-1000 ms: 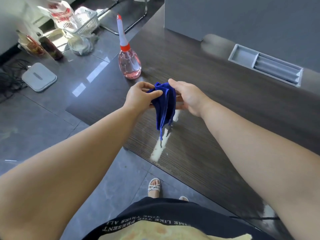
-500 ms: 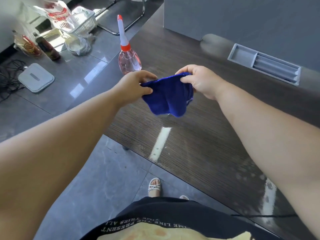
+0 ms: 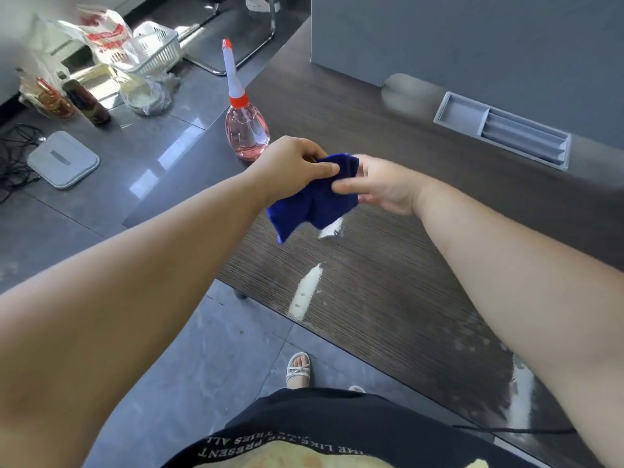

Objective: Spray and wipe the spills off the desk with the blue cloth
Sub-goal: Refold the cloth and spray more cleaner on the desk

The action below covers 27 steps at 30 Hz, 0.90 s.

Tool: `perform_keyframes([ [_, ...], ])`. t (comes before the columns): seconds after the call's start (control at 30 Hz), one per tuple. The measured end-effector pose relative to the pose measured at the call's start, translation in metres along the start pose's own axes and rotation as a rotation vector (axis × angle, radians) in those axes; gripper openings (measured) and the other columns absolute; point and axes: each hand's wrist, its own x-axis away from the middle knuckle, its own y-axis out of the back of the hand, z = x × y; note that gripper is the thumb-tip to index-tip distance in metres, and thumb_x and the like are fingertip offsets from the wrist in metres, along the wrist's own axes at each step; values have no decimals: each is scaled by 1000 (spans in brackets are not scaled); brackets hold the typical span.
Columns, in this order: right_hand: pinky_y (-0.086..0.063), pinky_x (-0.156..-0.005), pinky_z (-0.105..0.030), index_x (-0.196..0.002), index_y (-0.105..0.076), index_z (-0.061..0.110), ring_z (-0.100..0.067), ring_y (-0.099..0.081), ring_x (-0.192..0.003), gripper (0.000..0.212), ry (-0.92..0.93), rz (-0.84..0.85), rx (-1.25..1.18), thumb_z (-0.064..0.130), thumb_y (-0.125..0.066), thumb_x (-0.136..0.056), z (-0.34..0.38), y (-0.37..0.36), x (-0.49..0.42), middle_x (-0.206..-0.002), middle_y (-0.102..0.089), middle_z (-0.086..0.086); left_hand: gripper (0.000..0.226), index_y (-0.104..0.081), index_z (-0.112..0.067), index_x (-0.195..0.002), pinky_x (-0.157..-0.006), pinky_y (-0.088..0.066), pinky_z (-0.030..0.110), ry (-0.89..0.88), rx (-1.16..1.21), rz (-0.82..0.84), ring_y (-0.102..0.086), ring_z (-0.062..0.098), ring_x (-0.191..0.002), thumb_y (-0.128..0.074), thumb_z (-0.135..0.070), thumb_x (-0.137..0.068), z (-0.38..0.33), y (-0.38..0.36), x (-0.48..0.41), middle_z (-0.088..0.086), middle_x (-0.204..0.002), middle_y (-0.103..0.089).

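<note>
Table (image 3: 388, 130): dark wood grain, running from your waist up to the grey partition (image 3: 472, 35) at the back; your two forearms reach out over it.
Floor (image 3: 152, 349): grey glossy tiles on your left and below the table edge; your sandalled foot (image 3: 297, 369) shows just beside that edge.
Left hand (image 3: 290, 167): closed on the blue cloth's upper edge, thumb laid across the top and fingers curled under, so you pinch the fabric.
Right hand (image 3: 381, 185): slightly blurred; its fingertips meet the left thumb and nip the blue cloth from the right side, the palm turned towards you.
Blue cloth (image 3: 314, 204): bunched between your two hands, held up over the table's left part, its lower corner hanging free towards the near edge.
Spray bottle (image 3: 246, 130): clear, with pink liquid, an orange collar and a long white nozzle; it stands upright at the table's left edge, just behind your left hand and apart from it.
Tray (image 3: 499, 130): grey, with compartments, set into the table at the back right, well apart from your hands.
Spills: a pale streak (image 3: 309, 292) lies below the blue cloth near the front edge; a wet patch (image 3: 520, 393) shines beside your right forearm.
Floor clutter: a white basket (image 3: 155, 49), a plastic bag (image 3: 148, 94), a dark bottle (image 3: 87, 102) and a flat grey pad (image 3: 62, 159) sit far left.
</note>
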Motion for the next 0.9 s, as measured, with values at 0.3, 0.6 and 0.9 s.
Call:
perform_keyframes([
  [0.3,-49,-79,-27,-92,-64,22,-9,-64,-80,15,-23,-282,192,14,-72,-81,-43,9,-5,-89,-69,3,13,-62,-22,-92,-65,-42,21,121,179,-145,-50,5,-69,-58,-33,-90,26,13,4,-9,-78,-58],
  [0.6,-44,-74,-19,-92,-62,20,-12,-57,-80,14,82,-489,482,13,-69,-82,-17,14,-18,-91,-66,-1,23,-61,-12,-111,-80,-51,27,140,220,-186,-60,20,-89,-61,-10,-89,65,4,0,7,-101,-65],
  [0.9,-37,-72,-24,-93,-62,20,-13,-50,-82,14,-226,108,984,21,-70,-81,-89,-26,3,-88,-58,4,24,-70,-14,-97,-85,-43,22,141,-293,274,-63,21,-96,-75,-28,-78,133,-57,47,2,-97,-71],
])
